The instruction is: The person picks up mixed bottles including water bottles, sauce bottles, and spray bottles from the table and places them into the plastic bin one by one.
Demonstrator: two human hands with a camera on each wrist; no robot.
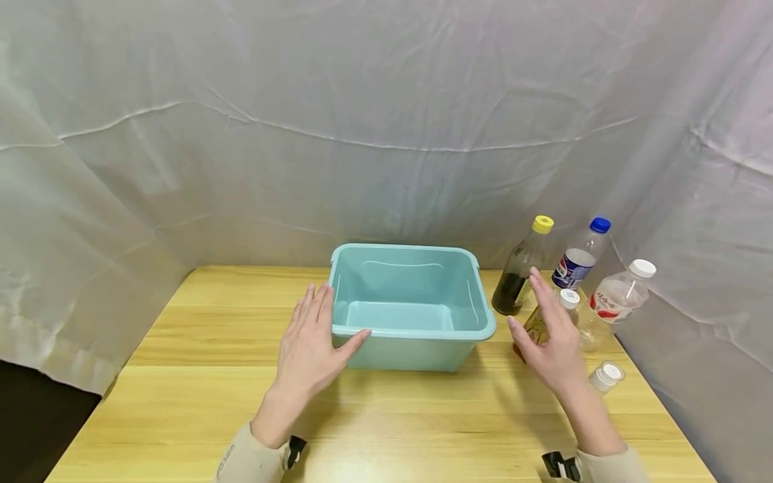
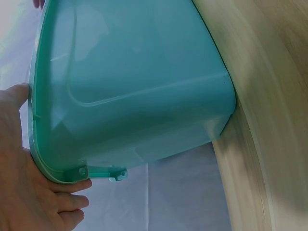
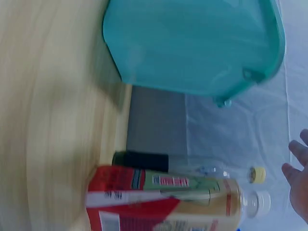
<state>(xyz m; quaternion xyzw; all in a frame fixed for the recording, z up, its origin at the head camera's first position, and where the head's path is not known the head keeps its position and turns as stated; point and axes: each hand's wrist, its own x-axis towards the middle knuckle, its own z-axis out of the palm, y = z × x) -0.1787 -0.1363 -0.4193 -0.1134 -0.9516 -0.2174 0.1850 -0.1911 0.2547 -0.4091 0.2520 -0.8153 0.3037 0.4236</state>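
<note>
A light-blue plastic bin (image 1: 401,352) stands upright on the wooden table, its open top showing a bare inside. My left hand (image 1: 311,339) is at its front left corner, fingers straight and thumb stretched along the front rim. In the left wrist view, the thumb and fingers of this hand (image 2: 29,178) lie at the bin's rim (image 2: 36,115). Apart from the bin, to its right, my right hand (image 1: 552,342) hovers with fingers extended and thumb spread, holding nothing. It partly hides a white-capped bottle (image 1: 569,299), whose red and green label (image 3: 159,197) shows in the right wrist view.
Several bottles stand on the right: one yellow-capped with a dark lower part (image 1: 513,285), a blue-capped one (image 1: 574,265), a white-capped clear one (image 1: 616,298), and a small white-capped bottle (image 1: 606,377) nearer the front. Grey-white cloth (image 1: 386,134) hangs behind and beside the table (image 1: 211,376).
</note>
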